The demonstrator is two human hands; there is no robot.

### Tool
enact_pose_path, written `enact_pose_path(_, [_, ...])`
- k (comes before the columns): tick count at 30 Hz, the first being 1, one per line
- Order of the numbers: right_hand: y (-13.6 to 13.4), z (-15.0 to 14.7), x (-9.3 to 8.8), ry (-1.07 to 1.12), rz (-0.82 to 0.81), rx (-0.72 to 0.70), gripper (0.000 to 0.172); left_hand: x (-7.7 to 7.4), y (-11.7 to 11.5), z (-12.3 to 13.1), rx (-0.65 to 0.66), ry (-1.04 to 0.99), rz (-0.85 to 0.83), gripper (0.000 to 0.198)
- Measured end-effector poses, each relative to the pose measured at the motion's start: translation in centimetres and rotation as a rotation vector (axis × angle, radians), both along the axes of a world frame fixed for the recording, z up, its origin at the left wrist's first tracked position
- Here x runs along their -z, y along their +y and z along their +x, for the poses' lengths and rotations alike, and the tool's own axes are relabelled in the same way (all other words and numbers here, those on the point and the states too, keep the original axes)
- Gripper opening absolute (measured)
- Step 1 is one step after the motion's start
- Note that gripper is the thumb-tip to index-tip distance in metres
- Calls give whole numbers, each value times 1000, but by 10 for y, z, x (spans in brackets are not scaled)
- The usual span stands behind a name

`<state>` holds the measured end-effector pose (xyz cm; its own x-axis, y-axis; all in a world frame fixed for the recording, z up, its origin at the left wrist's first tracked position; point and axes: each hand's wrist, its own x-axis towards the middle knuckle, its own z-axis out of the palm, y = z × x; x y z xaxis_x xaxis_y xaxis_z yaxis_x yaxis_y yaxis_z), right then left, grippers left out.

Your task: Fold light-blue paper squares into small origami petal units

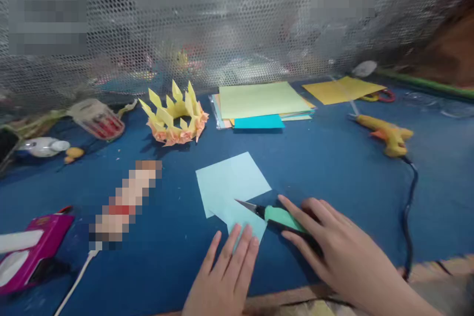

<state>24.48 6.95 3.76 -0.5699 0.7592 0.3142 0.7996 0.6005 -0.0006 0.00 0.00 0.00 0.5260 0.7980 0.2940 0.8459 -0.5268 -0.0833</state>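
Two light blue pieces of paper lie on the blue table in the middle of the head view. The larger piece [230, 177] is behind, and the smaller piece [240, 224] overlaps its front edge. My left hand [229, 266] rests flat on the smaller piece, fingers stretched out. In my right hand [329, 242] is a pair of scissors [283, 218] with a green and black handle. Their pointed blades look closed and lie over the paper, tips toward the left. My right fingers partly hide the handle.
A yellow paper crown [176, 118] and a stack of coloured paper [259, 101] stand at the back. To the right are a yellow sheet [342, 90] and a corded glue gun [385, 133]. A magenta tape dispenser [48, 242] and a white bottle [42, 146] lie left.
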Motion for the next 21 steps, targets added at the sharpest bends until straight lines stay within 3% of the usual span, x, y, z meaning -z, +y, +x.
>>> enact_pose_path(6, [2, 1, -3, 1, 28, -19, 49, 1, -3, 1, 34, 95, 37, 57])
enact_pose_path(21, [6, -7, -1, 11, 25, -2, 48, 0, 6, -7, 106, 138, 121, 47])
